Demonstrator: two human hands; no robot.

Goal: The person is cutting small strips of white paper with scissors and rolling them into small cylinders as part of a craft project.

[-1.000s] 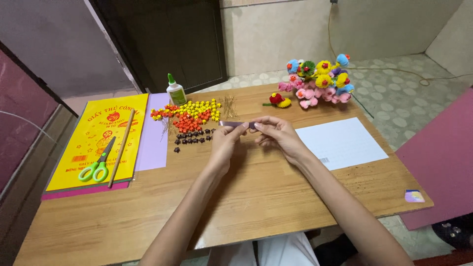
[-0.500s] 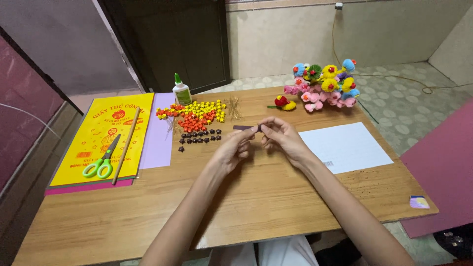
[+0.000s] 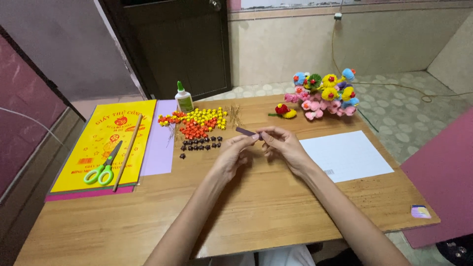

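Both hands meet above the middle of the wooden table (image 3: 276,207). My left hand (image 3: 235,155) and my right hand (image 3: 282,147) pinch a narrow dark purple paper strip (image 3: 246,131) between their fingertips; the strip's free end sticks out to the left. Just beyond the hands lie several small folded paper stars (image 3: 197,124) in yellow, orange and dark brown, heaped in colour groups. A thin bundle of wire stems (image 3: 235,114) lies next to the stars.
A white sheet (image 3: 347,155) lies at the right. At the left sits a yellow paper pack (image 3: 101,143) with green scissors (image 3: 103,170) and a wooden stick (image 3: 128,152) on it, over a lilac sheet (image 3: 160,148). A glue bottle (image 3: 184,98) and pompom flowers (image 3: 325,93) stand at the back.
The view has tilted slightly, so the table sits lower in frame. Both hands keep working the strip, fingers shifting a little; nothing on the table has moved.
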